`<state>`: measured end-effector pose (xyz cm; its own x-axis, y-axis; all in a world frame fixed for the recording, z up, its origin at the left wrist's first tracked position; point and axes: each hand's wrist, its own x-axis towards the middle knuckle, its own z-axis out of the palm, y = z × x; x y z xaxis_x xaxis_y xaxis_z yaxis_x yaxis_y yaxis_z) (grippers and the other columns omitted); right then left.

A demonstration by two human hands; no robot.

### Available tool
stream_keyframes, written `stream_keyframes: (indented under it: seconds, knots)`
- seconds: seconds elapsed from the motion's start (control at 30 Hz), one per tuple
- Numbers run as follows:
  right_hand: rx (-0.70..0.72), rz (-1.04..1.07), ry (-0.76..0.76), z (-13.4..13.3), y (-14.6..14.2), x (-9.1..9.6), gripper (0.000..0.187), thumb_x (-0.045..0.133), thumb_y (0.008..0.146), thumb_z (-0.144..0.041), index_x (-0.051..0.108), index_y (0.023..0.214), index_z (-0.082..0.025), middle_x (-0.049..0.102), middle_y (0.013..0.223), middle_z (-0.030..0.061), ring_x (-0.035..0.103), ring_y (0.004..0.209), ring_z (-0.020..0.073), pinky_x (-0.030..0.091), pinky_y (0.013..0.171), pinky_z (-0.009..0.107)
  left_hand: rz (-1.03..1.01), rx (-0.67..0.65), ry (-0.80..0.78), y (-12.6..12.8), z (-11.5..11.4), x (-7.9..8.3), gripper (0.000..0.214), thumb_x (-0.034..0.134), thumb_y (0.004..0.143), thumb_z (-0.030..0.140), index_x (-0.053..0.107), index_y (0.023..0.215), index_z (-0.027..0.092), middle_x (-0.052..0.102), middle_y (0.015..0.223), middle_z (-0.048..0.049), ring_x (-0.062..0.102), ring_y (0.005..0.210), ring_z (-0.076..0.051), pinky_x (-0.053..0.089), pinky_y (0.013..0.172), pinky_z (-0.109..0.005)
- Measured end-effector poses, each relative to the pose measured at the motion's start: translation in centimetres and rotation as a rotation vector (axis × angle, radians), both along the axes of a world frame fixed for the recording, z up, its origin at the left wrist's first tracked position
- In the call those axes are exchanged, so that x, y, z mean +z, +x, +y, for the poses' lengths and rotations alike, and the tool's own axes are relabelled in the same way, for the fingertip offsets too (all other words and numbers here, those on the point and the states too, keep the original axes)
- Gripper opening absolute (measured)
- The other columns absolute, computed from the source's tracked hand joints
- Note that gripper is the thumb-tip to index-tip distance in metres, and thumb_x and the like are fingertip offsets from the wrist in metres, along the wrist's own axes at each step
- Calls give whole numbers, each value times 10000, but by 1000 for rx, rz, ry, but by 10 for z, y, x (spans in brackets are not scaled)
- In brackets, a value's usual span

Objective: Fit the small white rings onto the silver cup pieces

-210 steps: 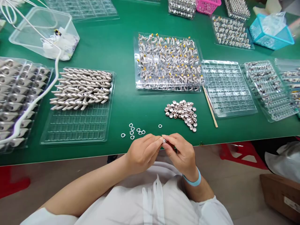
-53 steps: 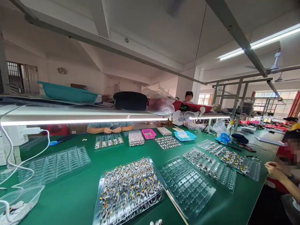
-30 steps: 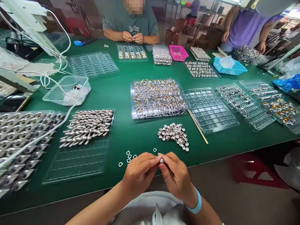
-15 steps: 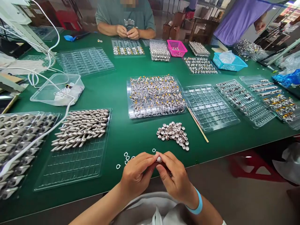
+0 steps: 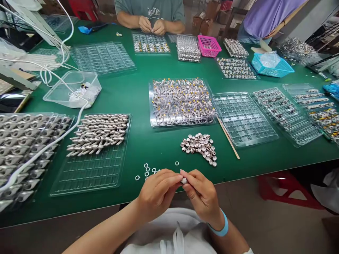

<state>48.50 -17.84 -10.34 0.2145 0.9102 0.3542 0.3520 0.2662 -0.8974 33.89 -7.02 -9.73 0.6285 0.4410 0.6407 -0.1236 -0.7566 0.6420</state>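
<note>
My left hand and my right hand meet at the near edge of the green table, fingertips pinched together on a small silver cap. Several small white rings lie on the table just beyond my left fingers. A pile of silver caps sits a little further out, ahead of my right hand. My right wrist wears a light blue band.
A clear tray of white-and-yellow parts lies ahead, an empty clear tray and a wooden stick to its right. A tray with rows of silvery parts lies left. A person in a green shirt works opposite.
The view swung up to the ceiling and far benches, then back down to my hands. Over the last second my hands stay pinched together on the small cap at the table edge.
</note>
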Motion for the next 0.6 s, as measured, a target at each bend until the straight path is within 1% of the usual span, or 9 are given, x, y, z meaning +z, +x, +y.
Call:
stream_keyframes:
  seconds: [0.1, 0.3, 0.43, 0.6]
  knots:
    - [19, -21, -1, -1, 2, -1, 474, 507, 953, -119, 522, 1411, -244, 636, 970, 68, 600, 852, 165, 532, 710, 289, 0, -19, 20, -2, 0, 1, 325, 607, 831, -49, 629, 1125, 86, 734, 934, -124, 660, 832, -174, 573, 707, -306]
    - [58, -56, -9, 0, 5, 1, 482, 491, 956, -109, 503, 1424, -225, 639, 1019, 88, 616, 918, 176, 543, 745, 301, 34, -31, 41, -5, 3, 2, 324, 552, 876, -8, 626, 1168, 111, 740, 944, -134, 675, 841, -183, 580, 691, -308]
    - [28, -72, -1, 3, 5, 4, 466, 490, 953, -102, 529, 1400, -228, 645, 1003, 82, 630, 916, 174, 559, 744, 302, 44, -18, 48, -3, 4, 1, 318, 532, 902, 27, 614, 1187, 140, 743, 937, -124, 687, 822, -180, 578, 670, -301]
    - [-28, -94, 34, 6, 2, 6, 452, 508, 929, -71, 581, 1350, -220, 668, 950, 78, 638, 836, 167, 553, 674, 288, 15, 27, 67, 1, 0, -1, 303, 565, 858, -17, 617, 1125, 117, 731, 881, -123, 669, 764, -175, 568, 640, -299]
